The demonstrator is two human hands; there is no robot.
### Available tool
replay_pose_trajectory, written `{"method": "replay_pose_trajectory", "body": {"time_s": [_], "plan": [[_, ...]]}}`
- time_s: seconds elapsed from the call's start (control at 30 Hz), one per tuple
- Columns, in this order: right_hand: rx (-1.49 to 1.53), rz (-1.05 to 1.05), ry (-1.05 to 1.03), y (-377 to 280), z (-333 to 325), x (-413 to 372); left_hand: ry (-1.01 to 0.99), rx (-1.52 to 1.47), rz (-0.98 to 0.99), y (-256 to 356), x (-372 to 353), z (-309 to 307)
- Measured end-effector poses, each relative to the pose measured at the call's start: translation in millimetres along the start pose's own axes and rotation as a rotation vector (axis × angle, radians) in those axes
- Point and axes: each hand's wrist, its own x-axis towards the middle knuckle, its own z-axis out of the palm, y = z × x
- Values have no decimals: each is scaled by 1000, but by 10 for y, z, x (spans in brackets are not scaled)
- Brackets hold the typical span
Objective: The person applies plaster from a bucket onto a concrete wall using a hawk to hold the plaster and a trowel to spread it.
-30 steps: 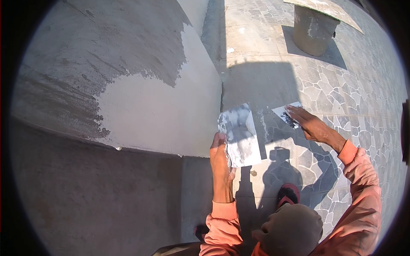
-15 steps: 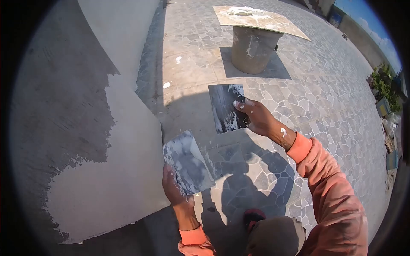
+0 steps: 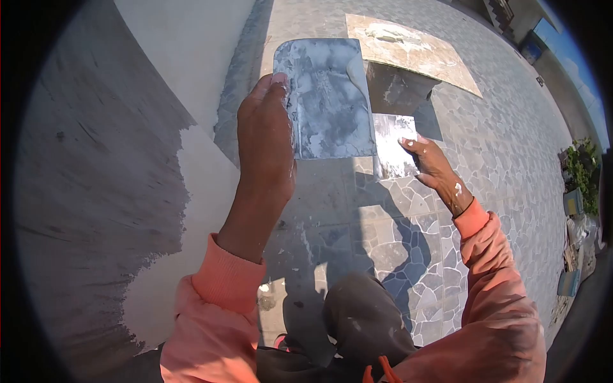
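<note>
My left hand (image 3: pixel 267 131) is closed on the left edge of a large flat metal plate (image 3: pixel 329 99), its face smeared with grey and white plaster. To the right and a little lower, my right hand (image 3: pixel 434 163) grips a smaller plate (image 3: pixel 393 143), bright in the sun and streaked with white. The small plate's left edge lies close to the large plate's right edge in view; whether they touch, I cannot tell. White spots mark my right thumb and wrist. At the left stands a wall with dark grey bare surface (image 3: pixel 96 159) and a paler coated area (image 3: pixel 207 185).
Beyond the plates a board (image 3: pixel 447 64) with white paste rests on a bucket (image 3: pixel 399 89). Patterned stone paving (image 3: pixel 498 166) covers the ground. Plants (image 3: pixel 581 172) and assorted items line the far right, and stairs (image 3: pixel 499 16) show at the top.
My left hand has raised the large plate up and nearer the camera. My right hand has moved right and slightly down with the small plate. The view has shifted, and my legs show more.
</note>
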Motion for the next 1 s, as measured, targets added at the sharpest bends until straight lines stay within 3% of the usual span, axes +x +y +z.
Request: {"method": "replay_pose_trajectory", "body": {"time_s": [0.17, 0.4, 0.6, 0.67, 0.73, 0.83, 0.9, 1.0], "plan": [[-30, -136, 68, -324, 151, 317, 26, 14, -77, 16, -121, 283], [-745, -289, 291, -583, 218, 596, -3, -383, -119, -861, -167, 564], [-1111, -272, 413, -1581, 105, 578, -4, -129, -16, -1506, 219, 686], [-1211, -284, 469, -1888, 111, 714, 38, -110, -72, -1617, 325, 788], [-1338, -338, 478, -2042, 91, 924, 42, -21, -32, -1672, 390, 847], [-1560, -409, 451, -2178, 71, 1285, -35, -90, -179, -1785, 509, 872], [-1685, -394, 407, -2189, 166, 1584, -30, -88, -178, -1821, 564, 899], [-1767, -570, 404, -2199, 135, 2190, 15, -107, -131, -1788, 631, 914]]}}
